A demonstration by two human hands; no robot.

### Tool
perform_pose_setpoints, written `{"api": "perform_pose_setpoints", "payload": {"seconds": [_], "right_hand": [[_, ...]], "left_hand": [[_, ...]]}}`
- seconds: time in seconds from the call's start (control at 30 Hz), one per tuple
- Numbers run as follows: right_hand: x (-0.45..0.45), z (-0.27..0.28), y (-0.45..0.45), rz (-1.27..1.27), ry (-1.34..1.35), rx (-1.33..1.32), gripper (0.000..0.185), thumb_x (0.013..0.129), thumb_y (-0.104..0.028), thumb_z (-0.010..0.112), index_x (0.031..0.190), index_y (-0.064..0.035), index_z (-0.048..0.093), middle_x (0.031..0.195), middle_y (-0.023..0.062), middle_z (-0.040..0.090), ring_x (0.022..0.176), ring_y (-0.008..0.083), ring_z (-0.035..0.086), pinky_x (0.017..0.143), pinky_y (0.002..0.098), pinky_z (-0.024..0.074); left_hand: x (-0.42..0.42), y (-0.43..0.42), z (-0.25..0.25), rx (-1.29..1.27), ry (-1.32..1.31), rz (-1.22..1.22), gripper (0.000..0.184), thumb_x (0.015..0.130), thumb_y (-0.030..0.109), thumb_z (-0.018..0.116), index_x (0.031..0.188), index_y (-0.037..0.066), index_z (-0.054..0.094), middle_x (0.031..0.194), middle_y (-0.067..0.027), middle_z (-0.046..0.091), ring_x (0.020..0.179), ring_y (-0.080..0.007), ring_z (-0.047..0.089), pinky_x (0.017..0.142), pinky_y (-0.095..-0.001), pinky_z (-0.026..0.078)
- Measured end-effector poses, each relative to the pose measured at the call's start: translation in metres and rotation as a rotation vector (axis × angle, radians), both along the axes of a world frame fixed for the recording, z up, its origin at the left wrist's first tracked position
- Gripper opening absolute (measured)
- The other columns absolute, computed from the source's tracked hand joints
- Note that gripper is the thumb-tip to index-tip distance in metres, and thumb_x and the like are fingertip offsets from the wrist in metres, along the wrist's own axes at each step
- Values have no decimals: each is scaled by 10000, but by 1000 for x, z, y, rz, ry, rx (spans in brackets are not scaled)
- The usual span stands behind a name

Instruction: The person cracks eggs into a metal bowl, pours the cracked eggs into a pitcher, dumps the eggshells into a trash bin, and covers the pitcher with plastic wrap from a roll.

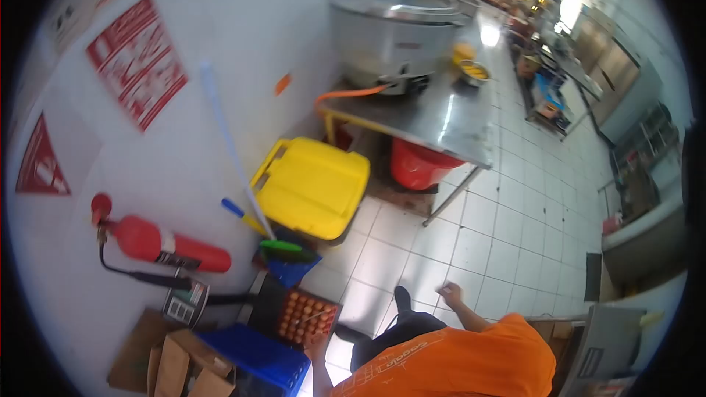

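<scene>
My left hand [316,344] is low beside a tray of brown eggs [298,316]. Its fingers are small and blurred, so I cannot tell whether it touches the tray. A thin pale streak crosses the eggs. Over the tiled floor, my right hand [451,293] hangs with its fingers curled, and a small whitish spot shows at the fingertips. What that spot is remains unclear.
A blue crate [254,349] and cardboard boxes [173,360] lie lower left. Along the wall are a fire extinguisher [173,244], a yellow-lidded bin [312,187] and a green broom [283,248]. A steel table [441,121] holds a large cooker [397,37]; a red tub [419,165] stands beneath.
</scene>
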State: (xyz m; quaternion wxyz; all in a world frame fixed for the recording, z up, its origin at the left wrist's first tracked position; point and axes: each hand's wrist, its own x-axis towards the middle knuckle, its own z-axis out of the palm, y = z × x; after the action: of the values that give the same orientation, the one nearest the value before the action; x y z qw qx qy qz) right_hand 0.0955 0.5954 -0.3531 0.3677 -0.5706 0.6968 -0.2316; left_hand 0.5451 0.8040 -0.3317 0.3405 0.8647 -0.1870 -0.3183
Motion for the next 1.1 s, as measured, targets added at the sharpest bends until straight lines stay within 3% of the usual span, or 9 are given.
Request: {"api": "perform_pose_setpoints", "payload": {"seconds": [0.07, 0.17, 0.3, 0.47, 0.57, 0.63, 0.77, 0.9, 1.1], "right_hand": [[-120, -1, 49, 332, 701, 50, 255, 775, -287, 682, 826, -37, 684, 790, 174, 661, 767, 343, 628, 682, 436, 491], [-195, 73, 78, -692, 7, 598, 388, 923, -446, 518, 1008, -96, 665, 883, 133, 679, 805, 277, 641, 710, 431, 502], [-256, 115, 50, -812, -302, 660, 472, 921, -496, 519, 1199, -117, 565, 1090, 160, 630, 949, 298, 608, 777, 488, 487], [-277, 160, -14, -21, -769, 815, 745, 880, -516, 569, 1463, -191, 237, 1427, 166, 365, 1263, 373, 423, 949, 599, 394], [-345, 13, -22, 522, -600, 1051, 782, 830, -492, 635, 1446, -166, 280, 1418, 182, 387, 1267, 378, 431, 958, 565, 412], [-401, -87, -44, 746, -214, 1016, 807, 797, -476, 680, 1435, -149, 308, 1412, 192, 401, 1269, 381, 437, 964, 542, 424], [-413, 1, -210, 77, 376, 555, 640, 797, -341, 678, 1324, -94, 413, 1175, 231, 606, 1110, 342, 590, 911, 409, 494], [-426, 42, -384, -63, -101, 401, 544, 819, -326, 663, 1267, -85, 472, 1062, 251, 646, 1025, 385, 623, 896, 413, 494], [-449, 164, -599, 141, -388, 89, 370, 916, -251, 565, 1253, -113, 500, 1035, 84, 666, 856, 166, 624, 711, 308, 497]], "left_hand": [[-24, -29, 0, 286, -104, -287, 240, 914, 267, 555, 910, 70, 693, 866, -99, 713, 837, -215, 689, 718, -361, 543], [-81, -85, 2, -89, 511, -364, 363, 981, 330, 422, 953, 120, 717, 869, -94, 716, 824, -231, 689, 701, -377, 546], [-183, -175, -12, 172, 454, -1349, 503, 947, 531, 429, 1310, 207, 554, 1344, -123, 535, 1244, -243, 500, 1036, -359, 383], [-251, -279, 12, 362, 271, -1514, 592, 884, 582, 505, 1348, 213, 511, 1339, -117, 539, 1241, -271, 501, 1041, -375, 385], [-297, -360, 72, 451, -73, -1669, 755, 784, 634, 616, 1392, 217, 452, 1349, -103, 532, 1227, -313, 507, 1041, -398, 394], [-324, -433, 154, 367, -22, -1593, 629, 834, 513, 624, 1355, 187, 494, 1313, -115, 558, 1152, -307, 565, 976, -400, 445], [-373, -589, 263, 57, 664, -979, 575, 926, 502, 513, 1391, 170, 445, 1235, -71, 595, 1089, -185, 573, 920, -380, 448], [-423, -762, 266, -346, 840, -618, 677, 938, 508, 492, 1482, 242, 191, 1351, -118, 500, 1174, -295, 520, 926, -513, 448], [-499, -961, 236, -358, 1322, -136, 797, 909, 378, 583, 1449, 454, 2, 1465, -168, 303, 1161, -440, 478, 909, -652, 429]]}}
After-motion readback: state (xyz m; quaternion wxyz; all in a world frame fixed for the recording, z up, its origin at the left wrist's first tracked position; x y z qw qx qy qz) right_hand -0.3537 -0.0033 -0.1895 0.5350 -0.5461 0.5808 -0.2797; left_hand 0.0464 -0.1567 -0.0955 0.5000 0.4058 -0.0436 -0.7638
